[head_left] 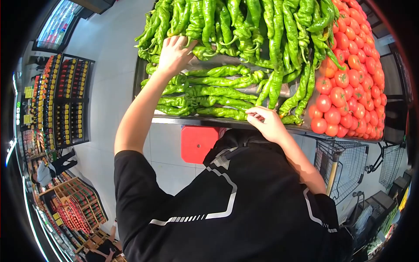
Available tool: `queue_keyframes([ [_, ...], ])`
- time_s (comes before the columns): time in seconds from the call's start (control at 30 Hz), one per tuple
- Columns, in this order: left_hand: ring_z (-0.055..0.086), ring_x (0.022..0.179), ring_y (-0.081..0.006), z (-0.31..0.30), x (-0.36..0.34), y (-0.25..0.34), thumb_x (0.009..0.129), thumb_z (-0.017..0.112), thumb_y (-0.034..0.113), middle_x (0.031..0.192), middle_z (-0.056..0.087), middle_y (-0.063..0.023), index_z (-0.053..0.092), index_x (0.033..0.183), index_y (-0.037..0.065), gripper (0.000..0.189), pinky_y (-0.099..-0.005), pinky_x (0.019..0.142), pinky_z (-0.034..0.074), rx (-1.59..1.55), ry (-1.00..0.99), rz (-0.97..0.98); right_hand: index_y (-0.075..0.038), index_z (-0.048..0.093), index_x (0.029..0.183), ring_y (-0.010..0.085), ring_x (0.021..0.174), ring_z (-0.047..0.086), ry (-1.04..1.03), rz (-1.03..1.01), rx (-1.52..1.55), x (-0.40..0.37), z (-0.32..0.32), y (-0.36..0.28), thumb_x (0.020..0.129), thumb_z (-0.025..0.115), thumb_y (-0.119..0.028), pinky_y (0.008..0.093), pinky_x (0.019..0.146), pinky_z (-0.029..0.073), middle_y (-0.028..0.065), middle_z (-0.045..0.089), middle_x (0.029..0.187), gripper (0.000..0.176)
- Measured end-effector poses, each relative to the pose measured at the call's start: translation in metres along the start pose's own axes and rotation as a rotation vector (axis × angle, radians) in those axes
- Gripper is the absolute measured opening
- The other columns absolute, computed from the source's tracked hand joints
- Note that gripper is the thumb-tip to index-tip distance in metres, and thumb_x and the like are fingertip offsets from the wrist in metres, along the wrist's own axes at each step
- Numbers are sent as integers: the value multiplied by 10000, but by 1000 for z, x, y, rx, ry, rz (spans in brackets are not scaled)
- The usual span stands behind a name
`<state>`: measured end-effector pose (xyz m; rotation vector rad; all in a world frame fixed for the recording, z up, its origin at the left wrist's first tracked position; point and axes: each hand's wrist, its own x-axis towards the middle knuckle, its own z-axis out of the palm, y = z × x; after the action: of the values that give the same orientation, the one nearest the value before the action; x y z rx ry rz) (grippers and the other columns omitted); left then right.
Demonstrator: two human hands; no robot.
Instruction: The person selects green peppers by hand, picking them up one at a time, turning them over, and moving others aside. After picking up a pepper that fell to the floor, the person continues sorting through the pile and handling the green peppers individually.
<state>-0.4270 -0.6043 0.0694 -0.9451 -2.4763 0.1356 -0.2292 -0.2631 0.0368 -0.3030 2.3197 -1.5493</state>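
Observation:
Long, wrinkled green peppers (218,91) lie in rows along the near part of a dark-edged display stand (209,120), with a thick heap of green peppers (279,30) behind them. At the heap's left side, my left hand (175,56) reaches down with its fingers curled over a green pepper, its fingertips partly hidden among the pods. My right hand (267,123) is at the stand's near edge, thumb and fingers pinched at the end of a green pepper (235,114) in the front row.
Red tomatoes (349,83) are piled right of the peppers. A red stool (198,144) stands below the stand's near edge, and a shopping cart (342,163) is at the right. Shelves of bottles (70,100) stand at the left, with a person (52,170) near them.

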Motion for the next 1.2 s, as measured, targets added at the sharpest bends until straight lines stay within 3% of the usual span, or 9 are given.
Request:
queue_keyframes([
  [0.23, 607, 1217, -288, -32, 6, 39, 810, 746, 212, 1244, 652, -102, 563, 1252, 71, 498, -477, 1079, 423, -275, -39, 48, -16, 680, 1146, 107, 824, 583, 11, -93, -29, 46, -25, 5, 967, 665, -217, 277, 746, 489, 29, 683, 987, 270],
  [0.33, 541, 1303, -323, -6, 10, 62, 947, 638, 310, 1288, 624, -138, 543, 1257, 70, 403, -509, 1120, 378, 16, -392, 76, -40, 673, 1193, 171, 1022, 643, 173, -92, -56, 97, -37, 1, 971, 652, -215, 350, 885, 518, 77, 697, 1081, 284],
  [0.43, 600, 1123, -344, 22, 17, 69, 969, 615, 368, 1157, 636, -143, 569, 1218, 78, 386, -496, 1004, 430, -90, -314, 98, -60, 666, 1199, 343, 964, 649, 286, -311, -407, 134, -39, 4, 939, 616, -220, 430, 869, 511, 156, 671, 1110, 310],
  [0.57, 587, 1045, -299, 35, 23, 87, 922, 654, 418, 1061, 625, -122, 590, 1161, 109, 396, -424, 865, 426, -47, -302, -3, -39, 658, 1149, 383, 998, 640, 247, -165, -400, 136, -46, 1, 932, 611, -211, 465, 881, 505, 168, 661, 1111, 281],
  [0.8, 520, 1187, -349, 46, 14, 118, 947, 614, 412, 1274, 590, -170, 519, 1361, 85, 536, -508, 1025, 370, -110, -163, -147, -62, 533, 1286, 376, 1036, 650, 568, -241, -708, 106, -18, -12, 914, 633, -184, 472, 932, 523, 158, 647, 1159, 404],
  [0.93, 473, 1276, -350, 48, 20, 131, 957, 596, 432, 1352, 533, -168, 468, 1430, 85, 600, -552, 1127, 265, -147, -103, -212, -23, 648, 1067, 282, 883, 679, 794, -311, -340, 56, -31, -24, 841, 759, -130, 384, 773, 550, 131, 661, 970, 273],
  [1.03, 457, 1305, -342, 45, 17, 130, 936, 622, 483, 1382, 509, -163, 473, 1422, 98, 638, -580, 1165, 198, -179, -91, -220, -26, 603, 1174, 263, 791, 674, 792, 105, -379, 41, -50, 13, 838, 805, -289, 385, 719, 549, 123, 654, 919, 472],
  [1.1, 407, 1367, -352, 39, 8, 137, 930, 632, 491, 1430, 468, -173, 461, 1430, 96, 660, -603, 1185, 142, -221, -57, -283, -38, 459, 1354, 407, 839, 703, 591, 293, -525, 47, -47, 17, 827, 760, -499, 501, 749, 543, 217, 707, 911, 762],
  [1.2, 289, 1463, -378, 41, -3, 150, 931, 634, 504, 1523, 366, -211, 409, 1477, 99, 716, -657, 1183, 90, -255, -54, -349, -21, 452, 1344, 473, 899, 682, 580, 365, -562, 64, -54, 9, 830, 757, -434, 547, 804, 524, 276, 708, 939, 727],
])
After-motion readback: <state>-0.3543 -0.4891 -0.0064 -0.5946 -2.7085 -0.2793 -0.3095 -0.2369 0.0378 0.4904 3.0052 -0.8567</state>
